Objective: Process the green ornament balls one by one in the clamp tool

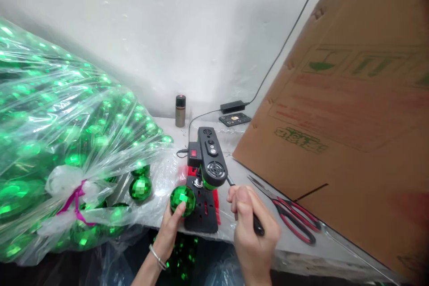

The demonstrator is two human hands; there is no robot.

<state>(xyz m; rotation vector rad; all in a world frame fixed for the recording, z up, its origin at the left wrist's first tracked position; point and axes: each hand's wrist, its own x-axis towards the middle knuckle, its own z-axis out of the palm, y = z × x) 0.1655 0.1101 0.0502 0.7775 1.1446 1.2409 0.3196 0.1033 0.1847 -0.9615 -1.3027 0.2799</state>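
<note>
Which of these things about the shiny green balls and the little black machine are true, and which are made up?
1. The left hand holds a green ball beside the black machine. True.
2. The right hand holds the red scissors. False: the scissors lie on the table, and the hand grips the machine's black handle.
3. A big clear bag full of green balls lies to the left. True.
4. The bag is tied with a yellow rope. False: the ribbon is purple.
5. A brown cardboard box stands on the right. True.
</note>
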